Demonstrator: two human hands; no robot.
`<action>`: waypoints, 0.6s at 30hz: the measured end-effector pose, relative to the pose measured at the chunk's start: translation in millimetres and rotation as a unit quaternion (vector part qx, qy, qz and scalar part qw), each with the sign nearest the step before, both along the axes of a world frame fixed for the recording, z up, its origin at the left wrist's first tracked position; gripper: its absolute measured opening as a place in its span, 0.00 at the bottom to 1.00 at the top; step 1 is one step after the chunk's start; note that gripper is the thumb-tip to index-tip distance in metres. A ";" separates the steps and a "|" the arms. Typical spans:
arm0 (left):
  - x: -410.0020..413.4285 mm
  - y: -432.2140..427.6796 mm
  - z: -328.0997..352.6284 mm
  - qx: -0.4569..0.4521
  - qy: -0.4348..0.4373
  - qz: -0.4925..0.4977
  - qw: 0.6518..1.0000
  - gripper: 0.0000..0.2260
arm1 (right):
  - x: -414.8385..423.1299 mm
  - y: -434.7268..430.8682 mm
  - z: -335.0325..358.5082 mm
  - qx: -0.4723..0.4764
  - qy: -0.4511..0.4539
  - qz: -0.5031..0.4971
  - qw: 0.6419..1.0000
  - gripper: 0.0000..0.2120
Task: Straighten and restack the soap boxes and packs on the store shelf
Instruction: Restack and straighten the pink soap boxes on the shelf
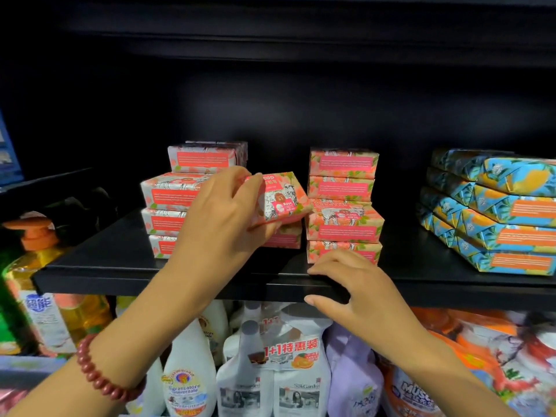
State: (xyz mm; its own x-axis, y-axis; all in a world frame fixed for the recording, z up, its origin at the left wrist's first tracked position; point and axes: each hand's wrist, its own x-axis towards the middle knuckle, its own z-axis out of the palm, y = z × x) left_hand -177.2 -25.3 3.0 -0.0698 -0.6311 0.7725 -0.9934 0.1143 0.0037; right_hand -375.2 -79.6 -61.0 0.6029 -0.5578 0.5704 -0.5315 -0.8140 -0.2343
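Note:
Pink floral soap boxes stand in two stacks on the black shelf [120,266]: a left stack [168,191] and a right stack [343,206]. My left hand [219,224] grips one pink rose soap box [282,198], held tilted in the gap between the stacks, above the shelf. My right hand [358,293] rests on the shelf's front edge just below the right stack, fingers spread and holding nothing. Blue and orange soap packs [493,218] lie stacked at the far right, fanned at an angle.
Below the shelf stand spray bottles [186,371], a twin pack of bottles with a promo label [288,362], an orange-pump bottle [39,236] at the left and orange packages [481,356] at the right. The back of the shelf is dark.

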 end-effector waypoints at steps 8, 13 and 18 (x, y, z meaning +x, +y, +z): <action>0.2 -15.2 6.0 0.031 -0.069 0.073 0.994 0.25 | -1.6 -1.7 1.2 0.000 0.012 0.012 1.000 0.16; 0.0 -25.1 8.4 0.042 -0.069 0.059 0.995 0.21 | -0.8 -3.9 0.2 -0.002 0.010 0.014 1.000 0.14; -0.7 -31.2 15.5 0.085 -0.050 0.059 0.993 0.20 | -0.9 -5.3 -1.5 -0.009 0.011 0.016 1.000 0.15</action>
